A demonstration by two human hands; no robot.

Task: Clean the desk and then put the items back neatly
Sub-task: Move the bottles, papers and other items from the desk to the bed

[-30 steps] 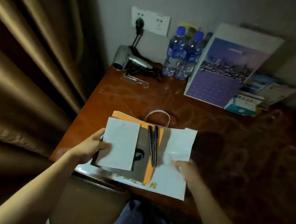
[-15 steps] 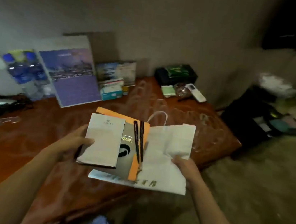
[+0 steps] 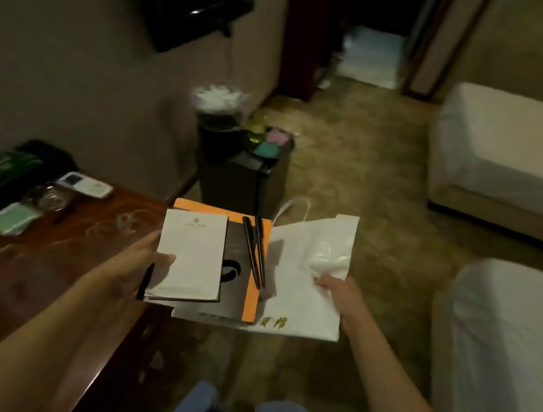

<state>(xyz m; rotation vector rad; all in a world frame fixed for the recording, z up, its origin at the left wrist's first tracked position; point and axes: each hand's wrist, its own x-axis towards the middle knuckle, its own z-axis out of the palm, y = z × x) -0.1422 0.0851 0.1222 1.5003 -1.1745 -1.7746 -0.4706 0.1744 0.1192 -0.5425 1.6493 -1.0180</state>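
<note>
Left hand (image 3: 132, 265) grips a white rectangular notepad (image 3: 192, 254) and the stack beneath; right hand (image 3: 338, 289) pinches a white paper bag (image 3: 299, 299) (two black pens (image 3: 255, 250) on top).

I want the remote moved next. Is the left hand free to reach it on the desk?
Probably not yet: the left hand grips the notepad and stack, off the desk edge. The remote lies unobstructed by the wall.

Stack of papers (image 3: 254, 272): now off the desk (image 3: 48, 263), held over the carpet.
View: swings right, showing beds (image 3: 510, 161).
</note>
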